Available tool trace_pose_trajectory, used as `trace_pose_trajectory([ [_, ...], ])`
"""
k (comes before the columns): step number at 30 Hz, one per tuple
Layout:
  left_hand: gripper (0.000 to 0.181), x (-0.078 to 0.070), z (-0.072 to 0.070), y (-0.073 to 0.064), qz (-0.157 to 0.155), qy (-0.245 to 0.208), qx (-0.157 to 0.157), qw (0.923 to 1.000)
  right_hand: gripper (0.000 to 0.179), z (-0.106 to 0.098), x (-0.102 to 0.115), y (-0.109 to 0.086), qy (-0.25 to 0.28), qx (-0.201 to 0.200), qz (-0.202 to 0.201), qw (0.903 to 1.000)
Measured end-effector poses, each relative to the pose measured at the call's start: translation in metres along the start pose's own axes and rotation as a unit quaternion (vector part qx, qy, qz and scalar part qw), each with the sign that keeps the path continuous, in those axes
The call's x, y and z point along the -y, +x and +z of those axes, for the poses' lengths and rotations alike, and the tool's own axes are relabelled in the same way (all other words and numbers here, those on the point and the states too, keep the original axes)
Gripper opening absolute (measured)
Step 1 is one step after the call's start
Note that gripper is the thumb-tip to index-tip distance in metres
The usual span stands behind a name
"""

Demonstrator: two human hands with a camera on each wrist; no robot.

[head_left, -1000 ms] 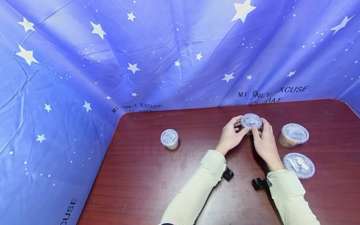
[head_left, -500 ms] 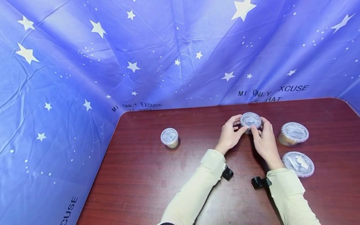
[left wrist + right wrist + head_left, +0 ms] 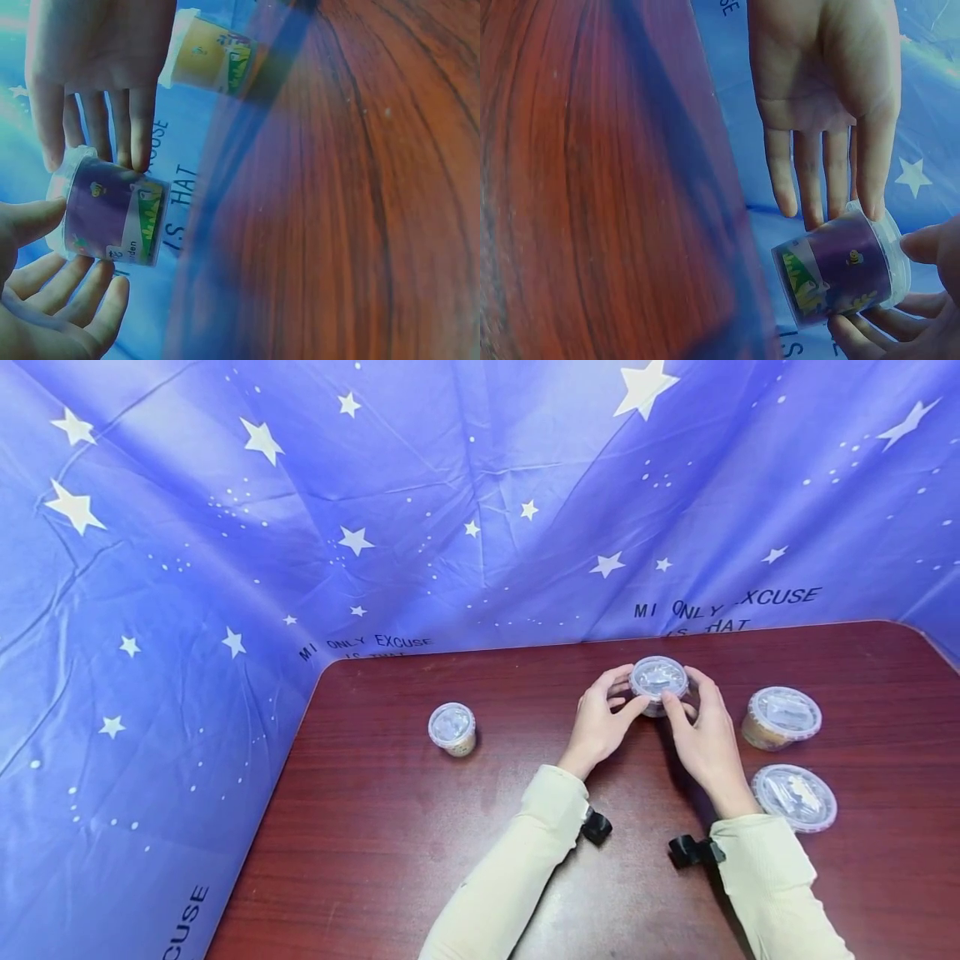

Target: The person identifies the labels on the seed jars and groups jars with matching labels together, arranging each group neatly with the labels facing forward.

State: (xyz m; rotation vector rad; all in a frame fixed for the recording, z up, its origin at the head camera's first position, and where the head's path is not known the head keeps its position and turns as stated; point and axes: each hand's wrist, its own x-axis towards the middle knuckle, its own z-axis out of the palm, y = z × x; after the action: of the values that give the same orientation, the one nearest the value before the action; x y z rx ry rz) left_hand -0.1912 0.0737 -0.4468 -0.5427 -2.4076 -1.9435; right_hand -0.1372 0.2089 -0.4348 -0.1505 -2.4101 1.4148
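A small lidded plastic cup is held between both hands toward the far side of the table, upright with its clear lid on top. Its purple label with a bee shows in the left wrist view and the right wrist view. My left hand grips the left side, thumb at the lid's near edge and fingers along the wall. My right hand holds the opposite side the same way, its thumb near the left one. Whether the cup's base touches the table cannot be told.
Right of the hands stands a lidded cup, with another lidded cup nearer, beside the right wrist. A smaller lidded cup stands to the left. The reddish-brown table meets a blue star-printed cloth behind.
Both hands and the gripped cup have shifted slightly left and a little farther up in the head view. The other cups stay where they were.
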Motion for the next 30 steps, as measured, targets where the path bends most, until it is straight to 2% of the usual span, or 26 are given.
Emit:
trace_pose_trajectory([
  [10, 0.048, -0.006, -0.016, -0.011, 0.006, -0.02, -0.012, 0.9997, 0.05, 0.003, 0.013, -0.006, 0.021, 0.001, -0.037, 0.9991],
  [21, 0.046, -0.005, -0.036, -0.02, 0.017, -0.056, -0.031, 0.9978, 0.048, 0.01, 0.026, -0.01, -0.007, 0.015, -0.063, 0.9979],
  [30, 0.046, -0.012, -0.051, -0.032, 0.012, -0.061, -0.042, 0.9972, 0.046, 0.014, 0.034, -0.017, 0.013, 0.025, -0.082, 0.9963],
])
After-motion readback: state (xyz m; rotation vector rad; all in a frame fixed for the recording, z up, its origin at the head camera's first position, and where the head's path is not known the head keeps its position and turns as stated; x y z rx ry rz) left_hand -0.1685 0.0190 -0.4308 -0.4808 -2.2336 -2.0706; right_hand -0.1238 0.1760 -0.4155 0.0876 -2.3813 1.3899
